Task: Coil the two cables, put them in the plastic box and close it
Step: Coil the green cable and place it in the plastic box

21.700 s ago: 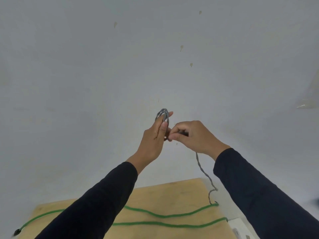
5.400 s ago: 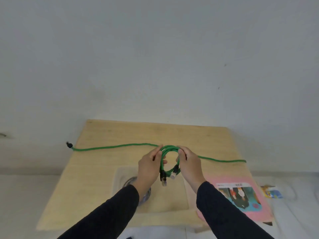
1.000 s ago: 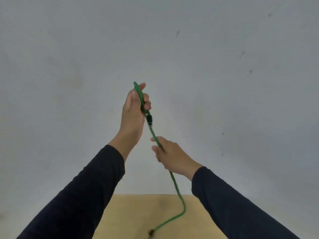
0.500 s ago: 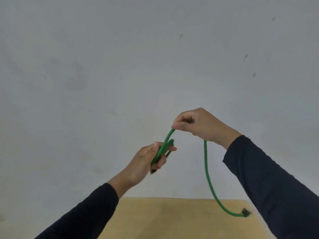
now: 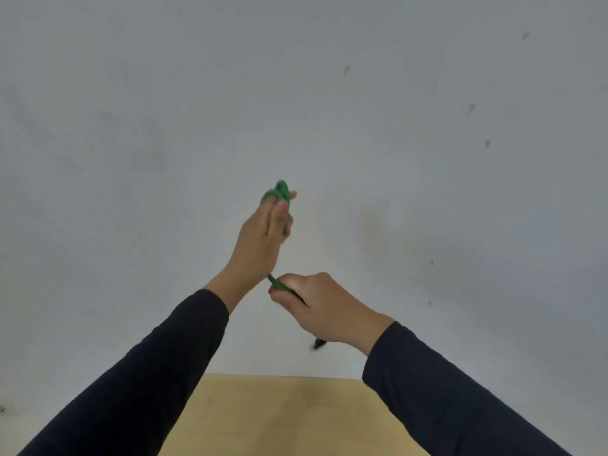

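The green cable [image 5: 280,191] is wound around my left hand [image 5: 263,235], which is raised in front of the wall with loops showing above the fingertips. A short stretch of the cable runs down from that hand into my right hand [image 5: 316,304], which is closed on it just below and to the right. The cable's black plug [image 5: 319,343] sticks out under my right wrist. The grey cable and the plastic box are out of view.
A pale wooden table [image 5: 283,416] shows at the bottom between my dark sleeves. A grey-white wall with a few small marks fills everything else in view.
My left hand rose with the coil. My right hand dropped below it and drew in the hanging tail, so only the plug end hangs free.
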Tool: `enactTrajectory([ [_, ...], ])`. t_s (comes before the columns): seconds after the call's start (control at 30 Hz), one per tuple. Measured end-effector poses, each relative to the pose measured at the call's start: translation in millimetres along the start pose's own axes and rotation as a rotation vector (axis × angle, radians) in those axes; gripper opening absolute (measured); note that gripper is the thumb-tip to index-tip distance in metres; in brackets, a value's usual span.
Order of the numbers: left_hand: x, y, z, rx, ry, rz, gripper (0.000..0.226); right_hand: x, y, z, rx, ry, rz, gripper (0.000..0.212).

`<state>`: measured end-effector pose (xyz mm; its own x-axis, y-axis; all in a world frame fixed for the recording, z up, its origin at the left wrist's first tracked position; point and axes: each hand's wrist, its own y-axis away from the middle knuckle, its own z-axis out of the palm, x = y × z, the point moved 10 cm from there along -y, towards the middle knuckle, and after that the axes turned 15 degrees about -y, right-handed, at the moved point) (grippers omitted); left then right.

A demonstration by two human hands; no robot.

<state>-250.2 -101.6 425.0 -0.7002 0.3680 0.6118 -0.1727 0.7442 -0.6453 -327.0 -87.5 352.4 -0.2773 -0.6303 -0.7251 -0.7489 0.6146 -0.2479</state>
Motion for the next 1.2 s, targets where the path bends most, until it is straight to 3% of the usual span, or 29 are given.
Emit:
enactTrajectory([
  [0.07, -9.6, 17.1, 15.9, -0.125, -0.083, 0.029, 0.038, -14.8, -1.1, -10.6, -0.033, 0.131, -0.05, 0.02],
  [0.13, -21.1, 35.6, 28.9, -0.275, -0.001, -0.004, 0.041, -23.2, -0.3, -39.3, 0.044, 0.138, -0.088, 0.014],
  [0.23, -29.7, 59.9, 46.5, -0.478, 0.171, -0.096, 0.049, -15.5, 4.9, -90.3, 0.192, -0.105, -0.04, 0.005],
  [0.3, -27.3, 64.3, 50.6, -0.51, 0.31, -0.144, 0.049, -9.0, 8.2, -104.7, 0.234, -0.239, -0.027, 0.002],
  [0.43, -14.0, 54.3, 50.3, -0.445, 0.675, -0.233, 0.05, 3.7, 8.8, -90.1, 0.225, -0.475, -0.03, 0.021],
  [0.53, -15.9, 46.5, 50.5, -0.361, 0.801, -0.311, 0.058, 15.8, 6.4, -67.3, 0.189, -0.744, 0.012, 0.031],
  [0.6, -25.4, 45.6, 50.9, -0.279, 0.828, -0.408, 0.063, 20.8, 6.7, -63.2, 0.218, -0.783, 0.03, 0.032],
  [0.73, -43.3, 50.3, 43.6, -0.089, 0.687, -0.5, 0.061, 23.1, 7.5, -62.5, 0.305, -0.681, 0.032, 0.03],
  [0.93, -17.9, 48.0, 25.3, 0.04, 0.435, -0.224, 0.03, 26.5, 5.7, -75.7, 0.43, -0.649, 0.054, 0.029],
  [1.07, -27.5, 45.4, 13.9, 0.122, 0.414, -0.247, 0.027, 23.1, 7.2, -70.9, 0.329, -0.437, 0.052, 0.029],
  [1.2, -26.2, 43.0, 16.7, 0.07, 0.437, -0.236, 0.027, 13.7, 10.0, -76.6, 0.218, -0.207, 0.05, 0.026],
])
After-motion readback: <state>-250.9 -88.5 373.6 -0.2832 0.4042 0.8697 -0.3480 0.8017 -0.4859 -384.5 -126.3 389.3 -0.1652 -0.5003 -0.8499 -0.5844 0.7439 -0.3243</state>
